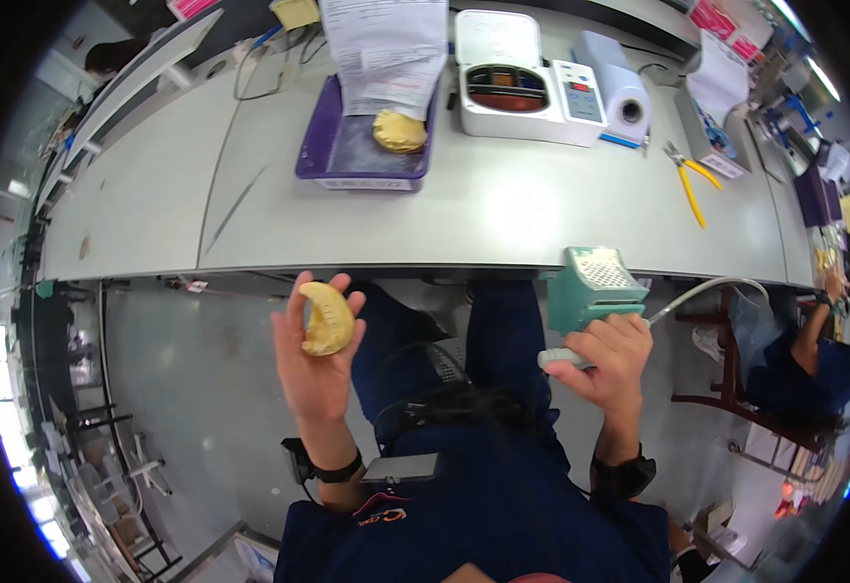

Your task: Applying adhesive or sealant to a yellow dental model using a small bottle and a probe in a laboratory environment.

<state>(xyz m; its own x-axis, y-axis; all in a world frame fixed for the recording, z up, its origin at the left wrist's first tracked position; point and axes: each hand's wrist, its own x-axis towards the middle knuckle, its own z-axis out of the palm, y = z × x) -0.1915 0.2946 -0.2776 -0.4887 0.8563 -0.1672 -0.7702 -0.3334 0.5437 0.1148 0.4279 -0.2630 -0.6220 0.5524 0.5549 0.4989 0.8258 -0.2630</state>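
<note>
My left hand is raised below the table's front edge, palm up, with its fingers curled round a yellow dental cast. A row of teeth shows along the curve of this horseshoe-shaped cast. To the right, my right hand is closed round a handpiece with a pale, ribbed end pointing left. A grey hose runs from that hand off to the right. Just beyond the knuckles, a green box with a perforated metal top sits at the table edge; whether the hand touches it I cannot tell.
On the table a purple tray holds another yellow cast and papers. Behind stand a white device and a grey-blue unit. Yellow-handled pliers and a thin tool lie there. A co-worker sits at right.
</note>
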